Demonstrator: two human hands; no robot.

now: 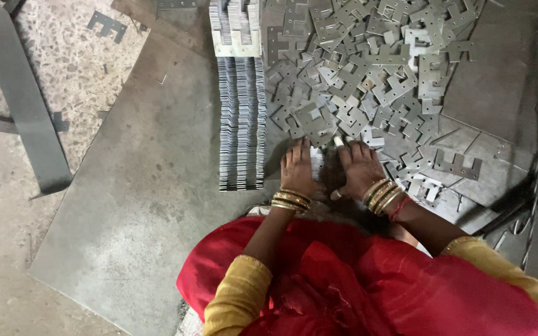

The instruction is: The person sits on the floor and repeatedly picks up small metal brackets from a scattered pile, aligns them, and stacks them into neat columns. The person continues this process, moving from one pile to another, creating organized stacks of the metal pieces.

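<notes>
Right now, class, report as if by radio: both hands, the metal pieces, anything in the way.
Left hand and right hand pressed together on a small bundle of plates. Stacked row beside the left hand. Loose pile just ahead.

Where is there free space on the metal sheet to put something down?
Bare sheet lies left of the stacked row, up to the grey beam. Crowded: the loose pile ahead of the left hand and right hand.

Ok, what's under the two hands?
A small stack of flat grey metal plates shows between the left hand and the right hand, on the metal sheet. The palms cover most of it, so its height is hidden.
</notes>
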